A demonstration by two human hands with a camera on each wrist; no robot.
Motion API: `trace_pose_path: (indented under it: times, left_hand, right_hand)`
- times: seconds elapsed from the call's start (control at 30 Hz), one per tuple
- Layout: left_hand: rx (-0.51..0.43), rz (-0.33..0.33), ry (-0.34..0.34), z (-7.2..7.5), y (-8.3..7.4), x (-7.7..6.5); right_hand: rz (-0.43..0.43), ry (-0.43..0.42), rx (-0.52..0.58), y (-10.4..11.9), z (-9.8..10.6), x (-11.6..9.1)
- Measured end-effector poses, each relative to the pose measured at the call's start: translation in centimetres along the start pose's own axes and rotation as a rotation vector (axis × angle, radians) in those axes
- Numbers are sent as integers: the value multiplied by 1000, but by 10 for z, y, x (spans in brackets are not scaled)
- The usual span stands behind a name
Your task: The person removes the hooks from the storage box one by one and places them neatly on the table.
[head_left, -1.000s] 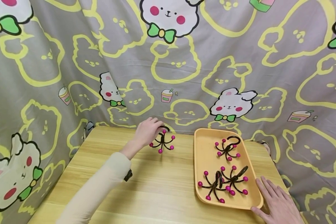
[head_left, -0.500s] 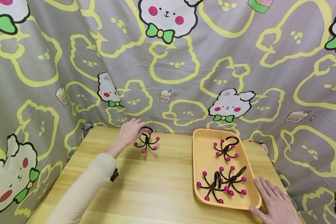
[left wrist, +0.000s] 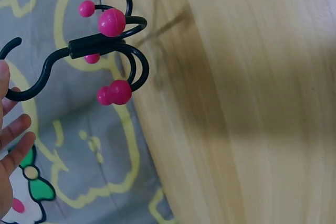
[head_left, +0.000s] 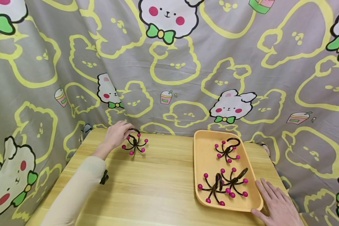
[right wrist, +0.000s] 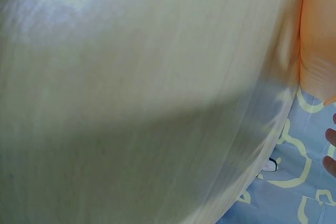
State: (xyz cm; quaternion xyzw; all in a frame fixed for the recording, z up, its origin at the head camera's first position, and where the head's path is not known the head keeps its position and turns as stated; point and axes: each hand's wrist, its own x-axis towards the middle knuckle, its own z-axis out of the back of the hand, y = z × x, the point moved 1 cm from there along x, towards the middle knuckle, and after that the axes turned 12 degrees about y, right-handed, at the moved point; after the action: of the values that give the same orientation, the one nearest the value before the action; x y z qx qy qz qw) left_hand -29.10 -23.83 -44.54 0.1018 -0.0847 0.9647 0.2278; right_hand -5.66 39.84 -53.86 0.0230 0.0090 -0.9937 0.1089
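My left hand (head_left: 117, 133) pinches the curved top of a black multi-claw hanger hook (head_left: 135, 142) with pink ball tips, over the back left of the table. Seen from the left wrist, the hook (left wrist: 94, 44) hangs clear of the tabletop, its claws toward the wood; the other fingers (left wrist: 18, 129) are spread. Three similar hooks lie in an orange-yellow tray (head_left: 209, 153): one at the far end (head_left: 228, 150), two close together nearer me, a left one (head_left: 215, 186) and a right one (head_left: 235, 181). My right hand (head_left: 281, 204) rests with extended fingers against the tray's near right rim.
The wooden table (head_left: 147, 188) runs back to a grey patterned curtain (head_left: 180, 69), which also hangs at both sides. In the right wrist view, the tray's side (right wrist: 317, 35) stands near the table edge.
My left hand has carried its hanger hook leftward along the back of the table. The right hand and the hooks in the tray have kept their places.
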Motion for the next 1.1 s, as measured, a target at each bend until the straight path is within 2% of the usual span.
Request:
trace_pose_path:
  times: [0.27, 0.77, 1.1]
  left_hand:
    - [-19, -25, -42, -7, 15, -12]
    - [-49, 39, -18, -11, 26, -21]
    - [-51, 54, -17, -14, 29, -25]
  right_hand:
    - [0, -11, 0, 0, -2, -1]
    - [-24, 33, -2, 2, 1, -1]
    - [27, -66, -62, 0, -2, 1]
